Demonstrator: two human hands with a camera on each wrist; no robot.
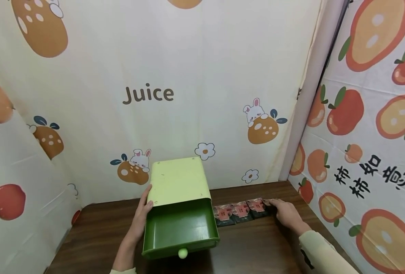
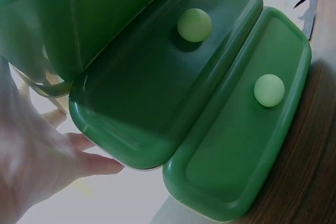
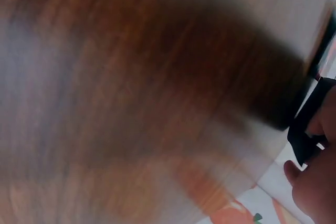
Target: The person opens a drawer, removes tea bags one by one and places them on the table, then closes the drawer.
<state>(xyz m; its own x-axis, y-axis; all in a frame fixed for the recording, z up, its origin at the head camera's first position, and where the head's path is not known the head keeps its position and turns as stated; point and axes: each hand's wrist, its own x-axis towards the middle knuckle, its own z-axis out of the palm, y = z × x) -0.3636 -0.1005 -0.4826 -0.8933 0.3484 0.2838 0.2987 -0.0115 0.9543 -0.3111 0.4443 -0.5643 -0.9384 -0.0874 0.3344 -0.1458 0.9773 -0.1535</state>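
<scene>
1. The right hand point(image 1: 289, 216) pinches a small dark packet point(image 3: 303, 137) between the thumb and fingers. The other fingertips are hard to see.
2. Three more packets point(image 1: 241, 210) lie in a row on the brown table point(image 1: 246, 247), just left of those right fingers.
3. The packets look thin and flat, so I think they are light and a bit bendy. The shiny skin may be slippery. A pinch on one edge looks best, and a hard squeeze could crumple it.
4. The left hand point(image 1: 140, 217) touches the side of the green box point(image 1: 178, 179). Its fingers are spread and not curled round anything.
5. The box is just right of the left fingers. It looks stiff, like smooth plastic, and is probably not very heavy. A flat hand on its side could keep it steady.
6. The drawer point(image 1: 180, 228) sticks out, right of the left fingers. Its round knob point(image 1: 183, 253) looks easy to pinch.
</scene>
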